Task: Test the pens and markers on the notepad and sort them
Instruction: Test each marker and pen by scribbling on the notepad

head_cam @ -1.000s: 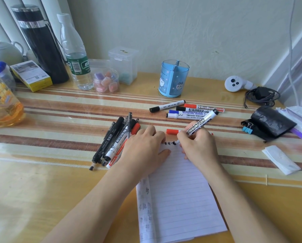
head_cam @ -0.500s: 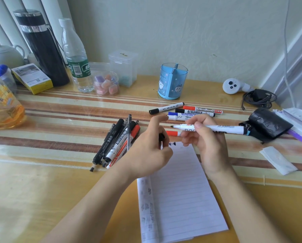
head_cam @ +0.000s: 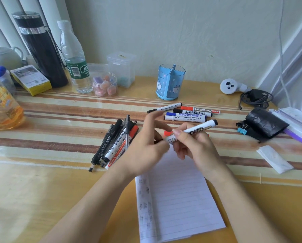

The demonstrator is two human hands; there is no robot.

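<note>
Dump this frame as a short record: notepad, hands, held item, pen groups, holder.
notepad: white lined notepad, flat on striped table
right hand: grips white whiteboard marker with black end, tilted, above the notepad's far edge
left hand: at the marker's near end, index finger raised; blurred, grip unclear
left group: pile of black and red pens and markers, left of notepad
far group: several capped whiteboard markers, beyond the hands
holder: blue divided plastic pen holder, upright, behind far group
</note>
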